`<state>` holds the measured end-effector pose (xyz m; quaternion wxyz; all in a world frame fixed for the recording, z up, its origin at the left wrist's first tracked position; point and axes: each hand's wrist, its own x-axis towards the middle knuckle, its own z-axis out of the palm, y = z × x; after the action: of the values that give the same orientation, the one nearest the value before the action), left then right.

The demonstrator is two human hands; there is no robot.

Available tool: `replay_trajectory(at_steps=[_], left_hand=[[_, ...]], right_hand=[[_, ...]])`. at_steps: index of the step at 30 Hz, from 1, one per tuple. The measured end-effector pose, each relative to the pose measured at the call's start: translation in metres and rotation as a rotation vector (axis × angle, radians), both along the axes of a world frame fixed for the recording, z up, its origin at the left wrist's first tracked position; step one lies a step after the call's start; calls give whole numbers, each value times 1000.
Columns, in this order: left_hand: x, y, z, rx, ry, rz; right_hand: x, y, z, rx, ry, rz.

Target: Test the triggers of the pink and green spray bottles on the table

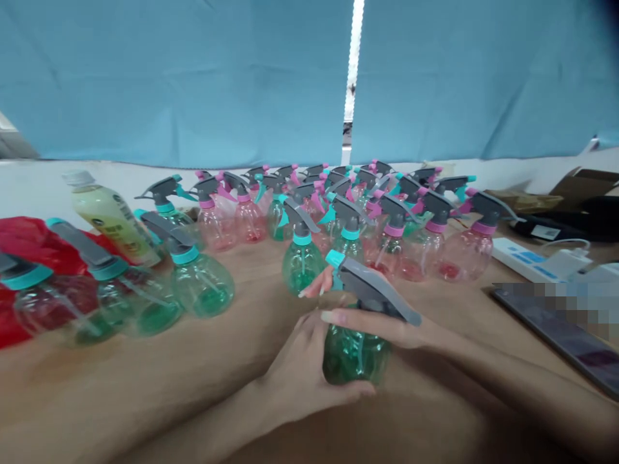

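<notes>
Gripping a green plastic spray bottle (355, 357) at the near edge of the wooden table (242, 290): the left hand (304, 367) curls around the body, fingers closed, and the right hand (391, 332) wraps the neck beneath the grey trigger head (372, 290). Green and pink spray bottles (302, 264) stand close beyond; a white power strip (527, 261) lies farther right.

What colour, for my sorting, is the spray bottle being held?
The spray bottle is translucent green; head view.

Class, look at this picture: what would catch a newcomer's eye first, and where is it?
A crowd of spray bottles with pink or teal collars covers the wooden table. At the front, the left hand and right hand grip a green bottle. A blue curtain hangs behind.
</notes>
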<state>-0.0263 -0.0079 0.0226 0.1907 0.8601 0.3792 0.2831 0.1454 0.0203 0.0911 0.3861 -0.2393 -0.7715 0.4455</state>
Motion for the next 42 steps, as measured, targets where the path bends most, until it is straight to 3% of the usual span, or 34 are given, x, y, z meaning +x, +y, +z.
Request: replay_trajectory(at_steps=[5,13,24,30,42], left_hand=[[-14,2,-11,108,144,55],[-13,5,-23,246,336,122],[-12,6,-23,297,382,129],[-11,4,-23,302,400,143],[-12,5,-25,300,379,133]], right_hand=[[7,8,-3,27,10,-120],[15,20,-12,87,-18,-216],[11,11,-5,38,-15,-246],[6,9,-16,11,85,-317],[6,15,-26,-42,223,-199]])
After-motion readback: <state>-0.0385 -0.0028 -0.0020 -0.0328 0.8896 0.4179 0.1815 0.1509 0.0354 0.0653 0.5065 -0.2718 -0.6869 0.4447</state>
